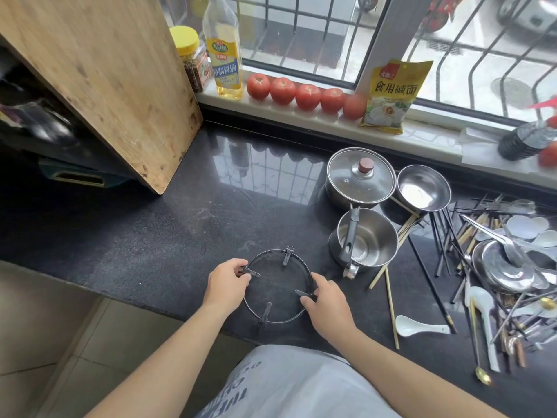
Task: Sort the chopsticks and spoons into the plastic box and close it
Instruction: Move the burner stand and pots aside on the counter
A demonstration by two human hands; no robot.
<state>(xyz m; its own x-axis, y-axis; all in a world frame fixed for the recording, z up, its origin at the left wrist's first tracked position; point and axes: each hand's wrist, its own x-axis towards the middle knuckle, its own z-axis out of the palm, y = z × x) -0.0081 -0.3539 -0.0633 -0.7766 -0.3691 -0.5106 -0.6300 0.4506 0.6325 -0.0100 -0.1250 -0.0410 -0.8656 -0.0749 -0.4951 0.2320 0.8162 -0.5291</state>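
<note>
Both hands, left hand (226,282) and right hand (325,300), are gripping the pan-support ring (277,292); dragging it right risks scattering the near chopsticks (390,309).

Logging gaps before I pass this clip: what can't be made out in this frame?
- Plastic box: not seen anywhere in the head view.
- Pile of chopsticks and spoons: cut off by the right edge, tangled and overlapping, so no count possible.
- Dark bottle on the sill: blurred at the right edge.
- Shelf behind the cutting board: dark, blurred, mostly covered.
- Left hand and right hand cover parts of the black ring stand.
</note>
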